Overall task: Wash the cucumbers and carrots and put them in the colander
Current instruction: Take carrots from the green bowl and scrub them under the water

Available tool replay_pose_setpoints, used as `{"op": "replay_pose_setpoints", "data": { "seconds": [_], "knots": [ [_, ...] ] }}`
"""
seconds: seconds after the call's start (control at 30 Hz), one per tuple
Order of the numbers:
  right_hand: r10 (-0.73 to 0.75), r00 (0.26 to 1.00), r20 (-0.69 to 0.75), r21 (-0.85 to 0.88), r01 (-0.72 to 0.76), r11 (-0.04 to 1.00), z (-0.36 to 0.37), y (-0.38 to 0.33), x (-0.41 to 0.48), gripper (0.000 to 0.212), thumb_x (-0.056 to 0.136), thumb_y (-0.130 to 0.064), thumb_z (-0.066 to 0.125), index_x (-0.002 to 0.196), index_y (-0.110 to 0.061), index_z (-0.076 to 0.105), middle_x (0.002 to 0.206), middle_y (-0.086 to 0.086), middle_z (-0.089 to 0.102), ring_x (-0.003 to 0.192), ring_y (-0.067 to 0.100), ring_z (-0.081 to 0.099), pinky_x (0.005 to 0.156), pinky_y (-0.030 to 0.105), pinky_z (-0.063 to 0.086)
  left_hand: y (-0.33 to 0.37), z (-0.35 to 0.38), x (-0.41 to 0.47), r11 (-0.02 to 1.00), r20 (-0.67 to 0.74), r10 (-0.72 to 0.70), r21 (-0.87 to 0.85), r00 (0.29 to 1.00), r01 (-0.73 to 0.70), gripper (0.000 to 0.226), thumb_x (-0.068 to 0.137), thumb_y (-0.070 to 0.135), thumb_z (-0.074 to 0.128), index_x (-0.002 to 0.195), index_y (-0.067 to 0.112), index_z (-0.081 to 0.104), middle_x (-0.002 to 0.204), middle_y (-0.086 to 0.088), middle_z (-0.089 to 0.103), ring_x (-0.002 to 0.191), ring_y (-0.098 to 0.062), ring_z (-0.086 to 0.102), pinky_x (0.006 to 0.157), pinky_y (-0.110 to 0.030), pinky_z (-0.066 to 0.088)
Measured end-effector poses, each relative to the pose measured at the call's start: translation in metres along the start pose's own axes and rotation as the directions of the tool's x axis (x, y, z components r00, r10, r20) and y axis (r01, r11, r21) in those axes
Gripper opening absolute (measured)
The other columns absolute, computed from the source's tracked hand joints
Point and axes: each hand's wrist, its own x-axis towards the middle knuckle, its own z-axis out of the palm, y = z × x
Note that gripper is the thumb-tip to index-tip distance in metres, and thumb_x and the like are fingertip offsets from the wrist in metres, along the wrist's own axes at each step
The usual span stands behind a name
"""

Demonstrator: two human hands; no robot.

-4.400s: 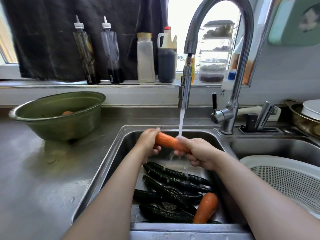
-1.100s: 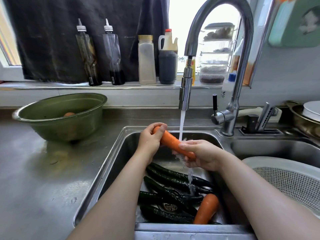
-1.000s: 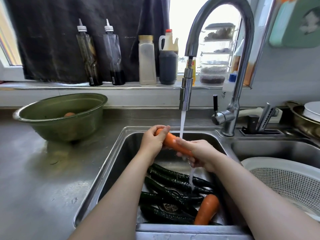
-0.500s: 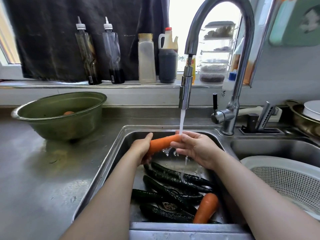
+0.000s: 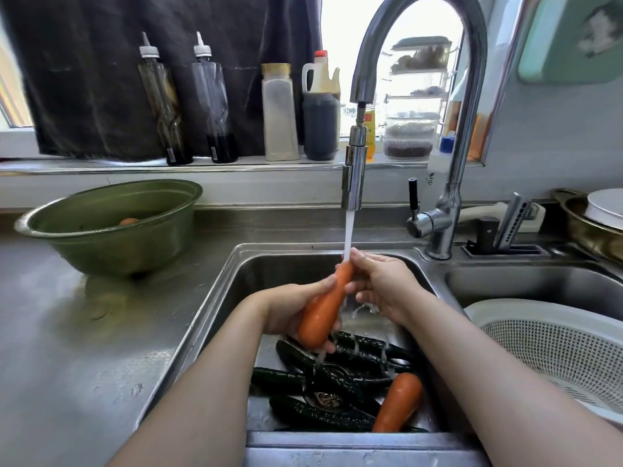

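An orange carrot (image 5: 324,306) stands nearly upright under the running tap (image 5: 354,170), thin end up in the stream. My left hand (image 5: 290,311) wraps its thick lower end. My right hand (image 5: 382,284) closes its fingers around the thin tip. Below, on the floor of the left sink (image 5: 232,288), lie several dark cucumbers (image 5: 313,412) and a second carrot (image 5: 397,401). The white colander (image 5: 553,345) sits in the right sink basin, with nothing visible in it.
A green bowl (image 5: 101,241) holding something orange stands on the steel counter at left. Bottles line the window ledge (image 5: 236,165). A knife holder (image 5: 505,237) sits behind the right basin, and a brass bowl with a white plate (image 5: 596,217) at far right.
The carrot has swung from lying nearly level to almost upright, its thick end lowered in my left hand, while my right hand stays at the thin tip under the water.
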Motion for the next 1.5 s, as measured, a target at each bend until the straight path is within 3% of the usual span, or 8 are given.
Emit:
{"op": "replay_pose_setpoints", "data": {
  "seconds": [0.17, 0.33, 0.57, 0.77, 1.0, 1.1, 1.27, 1.5],
  "knots": [
    [0.034, 0.998, 0.056, -0.011, -0.034, 0.999, -0.003, -0.003, -0.003, 0.032, 0.104, -0.027, 0.055, 0.116, 0.001, 0.066, 0.103, 0.019, 0.076, 0.056, 0.019, 0.069, 0.04, 0.023, 0.047, -0.002, -0.003, 0.003, 0.993, -0.119, 0.116, -0.024, 0.986, -0.119, 0.061, 0.086, 0.063, 0.055, 0.112, 0.009, 0.063, 0.09, -0.008, 0.07, 0.08, -0.025, 0.066, 0.08, -0.037, 0.054],
    [-0.051, 0.999, 0.015, -0.219, 0.053, 0.974, -0.002, -0.002, -0.009, 0.025, 0.089, -0.019, 0.077, 0.106, -0.001, 0.072, 0.09, 0.022, 0.076, 0.064, 0.026, 0.071, 0.044, 0.025, 0.051, 0.0, -0.008, -0.002, 0.987, -0.241, 0.143, 0.112, 0.96, -0.118, 0.058, 0.089, 0.067, 0.058, 0.105, 0.012, 0.07, 0.085, -0.008, 0.069, 0.066, -0.022, 0.064, 0.064, -0.031, 0.054],
    [-0.017, 0.999, 0.027, -0.239, 0.023, 0.971, 0.001, 0.002, -0.008, 0.019, 0.097, -0.02, 0.068, 0.1, -0.002, 0.074, 0.088, 0.017, 0.076, 0.061, 0.026, 0.071, 0.04, 0.026, 0.05, 0.006, -0.017, -0.016, 0.946, -0.41, 0.239, 0.301, 0.88, -0.117, 0.055, 0.086, 0.063, 0.067, 0.099, 0.01, 0.078, 0.08, -0.011, 0.074, 0.065, -0.022, 0.068, 0.062, -0.033, 0.055],
    [0.055, 0.992, 0.118, -0.098, -0.044, 0.994, 0.01, 0.005, -0.013, 0.018, 0.101, -0.022, 0.062, 0.105, -0.006, 0.07, 0.087, 0.013, 0.072, 0.063, 0.023, 0.072, 0.043, 0.027, 0.051, 0.009, -0.006, -0.016, 0.9, -0.398, 0.315, 0.414, 0.862, -0.138, 0.056, 0.09, 0.068, 0.058, 0.094, 0.014, 0.073, 0.079, -0.005, 0.074, 0.061, -0.022, 0.068, 0.06, -0.031, 0.055],
    [0.046, 0.979, -0.199, -0.05, -0.057, 0.997, 0.021, 0.01, 0.0, 0.034, 0.106, -0.035, 0.049, 0.1, -0.007, 0.066, 0.081, 0.02, 0.074, 0.043, 0.022, 0.061, 0.038, 0.026, 0.048, 0.015, 0.009, -0.006, 0.837, -0.386, 0.41, 0.52, 0.826, -0.173, 0.059, 0.082, 0.078, 0.06, 0.073, 0.021, 0.07, 0.066, 0.003, 0.066, 0.058, -0.014, 0.063, 0.057, -0.032, 0.055],
    [0.041, 0.984, -0.176, -0.013, -0.044, 0.999, 0.021, 0.011, 0.002, 0.036, 0.109, -0.033, 0.045, 0.106, -0.003, 0.065, 0.078, 0.017, 0.073, 0.044, 0.018, 0.058, 0.038, 0.024, 0.047, 0.015, 0.009, -0.004, 0.856, -0.406, 0.39, 0.491, 0.827, -0.162, 0.057, 0.089, 0.072, 0.056, 0.077, 0.018, 0.07, 0.069, 0.0, 0.068, 0.056, -0.017, 0.064, 0.053, -0.028, 0.051],
    [0.035, 0.998, 0.044, 0.167, -0.042, 0.985, 0.027, 0.011, -0.004, 0.022, 0.108, -0.013, 0.046, 0.123, -0.001, 0.058, 0.101, 0.016, 0.069, 0.055, 0.013, 0.052, 0.044, 0.022, 0.046, 0.008, -0.009, -0.007, 0.914, -0.349, 0.307, 0.368, 0.885, -0.172, 0.051, 0.096, 0.064, 0.05, 0.098, 0.017, 0.069, 0.083, -0.005, 0.072, 0.065, -0.024, 0.069, 0.065, -0.035, 0.057],
    [0.066, 0.997, -0.044, -0.099, -0.07, 0.993, 0.031, 0.013, -0.008, 0.036, 0.106, -0.029, 0.041, 0.093, -0.006, 0.065, 0.089, 0.017, 0.074, 0.041, 0.013, 0.039, 0.037, 0.022, 0.031, 0.0, -0.006, -0.009, 0.985, -0.015, 0.086, 0.151, 0.996, -0.083, 0.046, 0.098, 0.049, 0.055, 0.122, 0.01, 0.06, 0.107, -0.012, 0.07, 0.1, -0.032, 0.069, 0.104, -0.057, 0.049]
  ]
}}
